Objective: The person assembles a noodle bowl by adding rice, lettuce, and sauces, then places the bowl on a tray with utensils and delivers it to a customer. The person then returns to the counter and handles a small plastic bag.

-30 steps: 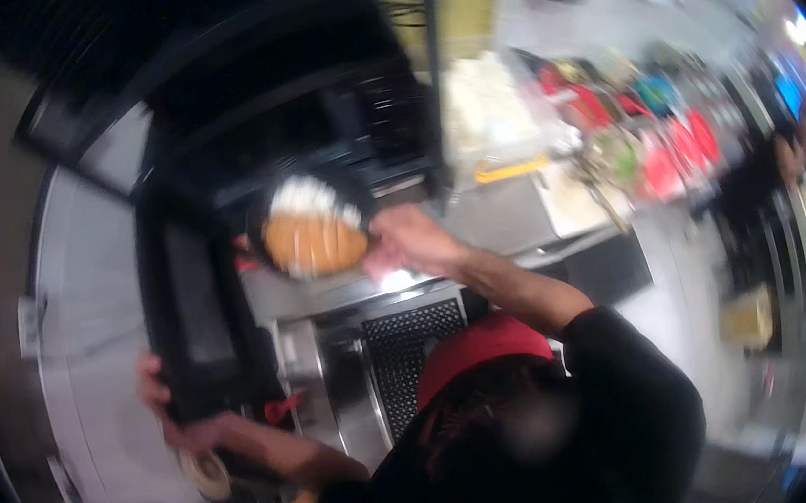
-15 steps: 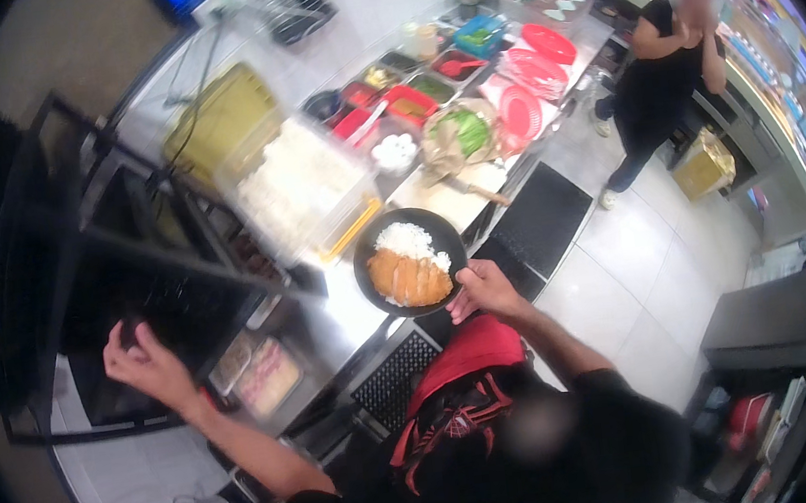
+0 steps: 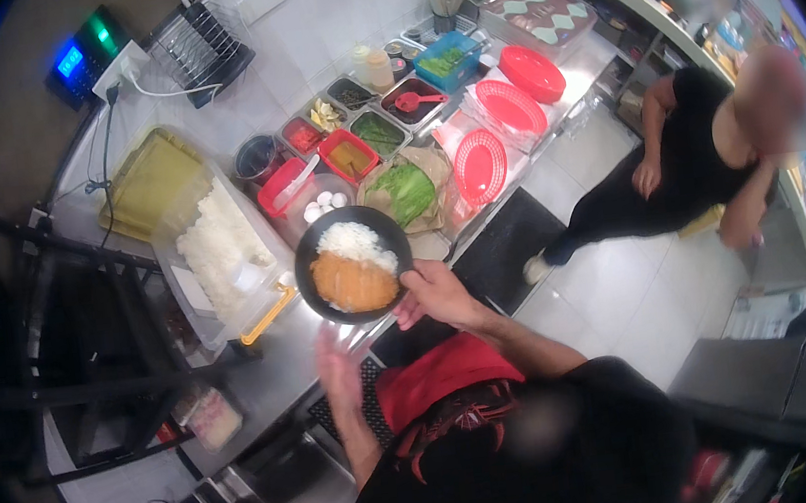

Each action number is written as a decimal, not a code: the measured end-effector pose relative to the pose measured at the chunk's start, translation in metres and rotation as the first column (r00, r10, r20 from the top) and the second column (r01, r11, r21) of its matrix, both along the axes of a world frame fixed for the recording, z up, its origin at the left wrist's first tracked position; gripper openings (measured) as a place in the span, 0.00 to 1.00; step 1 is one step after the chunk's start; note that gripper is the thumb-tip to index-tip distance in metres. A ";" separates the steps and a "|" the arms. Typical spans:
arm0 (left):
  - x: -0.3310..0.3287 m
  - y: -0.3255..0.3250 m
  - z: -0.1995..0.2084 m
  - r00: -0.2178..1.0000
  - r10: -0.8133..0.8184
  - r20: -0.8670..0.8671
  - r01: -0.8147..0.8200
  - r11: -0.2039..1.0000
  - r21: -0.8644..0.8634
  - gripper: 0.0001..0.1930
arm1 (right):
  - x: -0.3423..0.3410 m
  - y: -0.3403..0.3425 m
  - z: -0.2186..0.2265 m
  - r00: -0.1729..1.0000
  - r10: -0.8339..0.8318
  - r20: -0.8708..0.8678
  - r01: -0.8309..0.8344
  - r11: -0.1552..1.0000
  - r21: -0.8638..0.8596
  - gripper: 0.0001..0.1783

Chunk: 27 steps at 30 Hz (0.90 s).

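A round black bowl (image 3: 309, 296) is gripped at its right rim by my right hand (image 3: 435, 294). White rice (image 3: 355, 244) fills its far side, and a sliced golden breaded cutlet (image 3: 352, 283) lies on the near side. My left hand (image 3: 338, 364), smeared by motion, is just below the bowl's near edge; its fingers are too blurred to read. Beyond the bowl stand a clear tub holding white eggs (image 3: 324, 204) and a paper-lined heap of green lettuce (image 3: 409, 192). Left of it is a large clear bin of rice (image 3: 227, 255).
Red baskets (image 3: 481, 167), a blue tub of greens (image 3: 447, 62) and several small topping pans line the steel counter (image 3: 269, 378). A black rack (image 3: 93, 390) stands at the left. At the right, a person in black (image 3: 706, 141) stands on the tiled floor beside another counter.
My left hand has come from the black rack at the far left to beside the bowl. The view has shifted, and the person at the right appears nearer, with one arm lowered.
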<state>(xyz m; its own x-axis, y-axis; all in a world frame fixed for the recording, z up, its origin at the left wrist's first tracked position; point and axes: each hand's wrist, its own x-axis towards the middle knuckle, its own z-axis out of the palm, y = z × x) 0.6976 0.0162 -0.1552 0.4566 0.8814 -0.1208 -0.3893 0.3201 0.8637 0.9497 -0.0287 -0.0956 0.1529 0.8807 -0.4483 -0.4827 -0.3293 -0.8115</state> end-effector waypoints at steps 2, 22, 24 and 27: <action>0.055 -0.006 0.000 0.982 -0.068 0.178 0.087 0.991 -0.101 0.57 | 0.010 0.018 -0.001 0.996 0.045 0.076 -0.049 0.998 0.047 0.21; 0.136 0.109 0.013 0.938 0.218 0.270 -0.190 0.974 -0.127 0.52 | 0.182 0.046 0.094 0.805 -0.195 0.561 0.020 0.953 0.301 0.21; 0.137 0.107 0.012 0.938 0.236 0.253 -0.216 0.971 -0.101 0.52 | 0.213 0.076 0.097 0.860 -0.219 0.461 0.135 0.969 0.209 0.19; 0.143 0.103 -0.003 0.940 0.269 0.208 -0.242 0.959 -0.147 0.51 | 0.280 0.128 0.005 0.568 -0.245 0.786 0.097 0.968 0.232 0.15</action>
